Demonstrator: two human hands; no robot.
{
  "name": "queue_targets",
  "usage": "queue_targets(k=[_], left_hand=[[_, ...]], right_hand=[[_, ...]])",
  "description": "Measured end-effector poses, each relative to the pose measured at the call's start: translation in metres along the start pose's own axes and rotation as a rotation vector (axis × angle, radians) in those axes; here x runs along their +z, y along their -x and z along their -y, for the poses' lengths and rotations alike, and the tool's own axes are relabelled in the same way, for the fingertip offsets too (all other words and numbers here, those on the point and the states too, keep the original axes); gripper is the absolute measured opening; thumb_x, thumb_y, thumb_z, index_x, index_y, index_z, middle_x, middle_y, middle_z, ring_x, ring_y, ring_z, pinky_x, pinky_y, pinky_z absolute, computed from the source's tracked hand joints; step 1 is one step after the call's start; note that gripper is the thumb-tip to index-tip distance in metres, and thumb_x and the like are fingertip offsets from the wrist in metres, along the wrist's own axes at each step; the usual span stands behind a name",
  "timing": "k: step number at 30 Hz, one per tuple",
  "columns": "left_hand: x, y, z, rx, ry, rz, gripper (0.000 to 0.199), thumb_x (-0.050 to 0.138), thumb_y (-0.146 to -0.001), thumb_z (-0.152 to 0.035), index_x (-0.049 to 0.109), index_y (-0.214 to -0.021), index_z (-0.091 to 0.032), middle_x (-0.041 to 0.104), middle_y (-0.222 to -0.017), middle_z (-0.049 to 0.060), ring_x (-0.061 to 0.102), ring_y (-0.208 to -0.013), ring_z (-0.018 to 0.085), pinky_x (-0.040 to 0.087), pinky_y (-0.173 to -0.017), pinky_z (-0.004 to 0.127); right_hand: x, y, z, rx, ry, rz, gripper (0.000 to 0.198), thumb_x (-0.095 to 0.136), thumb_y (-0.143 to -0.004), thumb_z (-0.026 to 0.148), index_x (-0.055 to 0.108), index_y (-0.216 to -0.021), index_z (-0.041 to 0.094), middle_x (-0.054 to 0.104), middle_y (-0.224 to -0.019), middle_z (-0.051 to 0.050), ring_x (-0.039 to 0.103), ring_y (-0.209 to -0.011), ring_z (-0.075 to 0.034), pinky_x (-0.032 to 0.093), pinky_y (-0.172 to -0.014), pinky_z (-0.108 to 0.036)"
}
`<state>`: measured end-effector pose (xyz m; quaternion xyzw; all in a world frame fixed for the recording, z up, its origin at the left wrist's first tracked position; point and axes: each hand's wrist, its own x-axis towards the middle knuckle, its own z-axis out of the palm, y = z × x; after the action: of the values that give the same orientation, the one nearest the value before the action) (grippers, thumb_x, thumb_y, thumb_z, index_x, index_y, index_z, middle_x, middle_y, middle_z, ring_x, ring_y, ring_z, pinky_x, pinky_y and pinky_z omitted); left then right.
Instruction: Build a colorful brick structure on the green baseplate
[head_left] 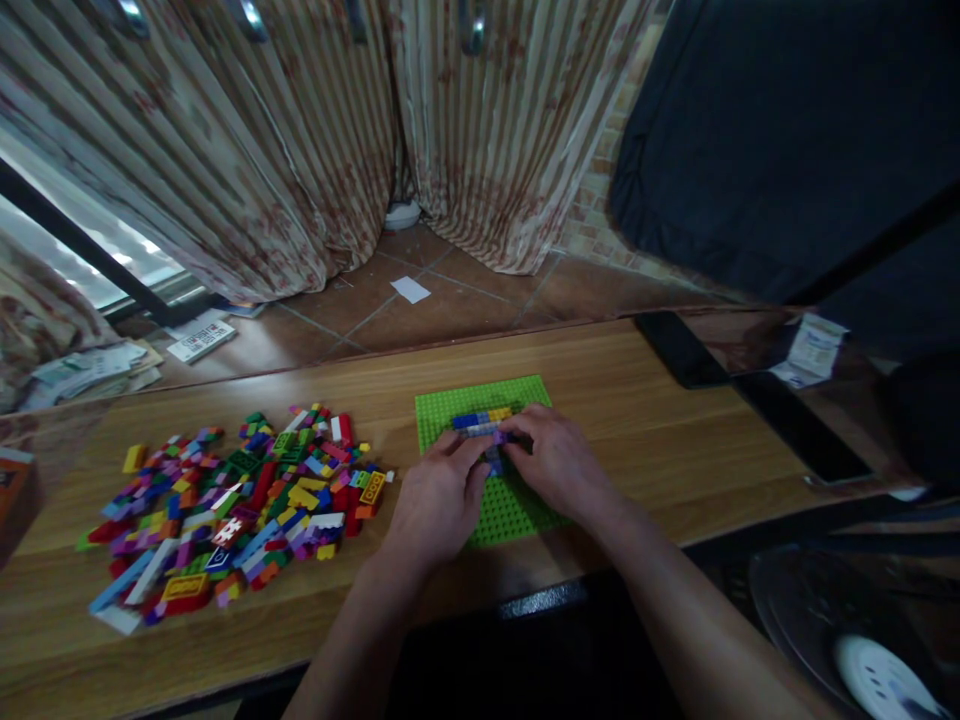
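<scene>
A green studded baseplate (517, 515) lies on the table with a small build of blue, yellow and grey toy bricks (471, 421) on it. My left hand (442, 495) is closed against the near left side of this build, thumb and forefinger pressing at the bricks. From the right, my right hand (559, 455) reaches in with its fingertips pinched at a small purple brick (500, 438) on the build. My fingers hide part of the bricks between the two hands.
A wide heap of loose, mixed-colour toy bricks (262, 510) covers the left of the wooden table (360, 390). Two dark, flat objects, a nearer one (802, 425) and a farther one (679, 350), lie at the right end beside a folded paper (814, 348). Striped curtains (300, 150) hang beyond.
</scene>
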<state>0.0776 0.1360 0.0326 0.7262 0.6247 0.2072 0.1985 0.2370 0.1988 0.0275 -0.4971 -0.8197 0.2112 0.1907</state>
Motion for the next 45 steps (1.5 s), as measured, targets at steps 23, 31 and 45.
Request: queue_targets(k=[23, 31, 45], left_hand=[[0.016, 0.001, -0.009, 0.076, -0.223, 0.021, 0.033, 0.049, -0.090, -0.021, 0.055, -0.121, -0.015, 0.059, -0.118, 0.010, 0.058, -0.105, 0.024, 0.053, -0.091, 0.041], [0.017, 0.002, -0.016, 0.070, -0.286, 0.044, 0.033, 0.047, -0.090, -0.018, 0.053, -0.121, -0.014, 0.059, -0.116, 0.010, 0.058, -0.105, 0.024, 0.051, -0.094, 0.040], [0.017, 0.005, -0.018, 0.038, -0.279, 0.059, 0.043, 0.043, -0.091, -0.018, 0.045, -0.134, -0.018, 0.057, -0.118, 0.009, 0.058, -0.105, 0.024, 0.050, -0.092, 0.040]], right_hand=[[0.001, 0.001, -0.001, -0.148, 0.184, 0.102, 0.019, 0.046, -0.092, 0.015, 0.065, -0.090, 0.017, 0.058, -0.090, -0.007, 0.049, -0.088, -0.021, 0.039, -0.078, -0.032], [0.000, 0.000, 0.002, -0.164, 0.235, 0.108, 0.023, 0.043, -0.092, 0.013, 0.066, -0.089, 0.017, 0.059, -0.091, -0.008, 0.048, -0.088, -0.022, 0.039, -0.077, -0.034], [0.005, -0.003, -0.009, -0.191, 0.202, 0.124, 0.016, 0.049, -0.089, 0.015, 0.065, -0.085, 0.018, 0.060, -0.090, -0.007, 0.050, -0.086, -0.022, 0.040, -0.075, -0.032]])
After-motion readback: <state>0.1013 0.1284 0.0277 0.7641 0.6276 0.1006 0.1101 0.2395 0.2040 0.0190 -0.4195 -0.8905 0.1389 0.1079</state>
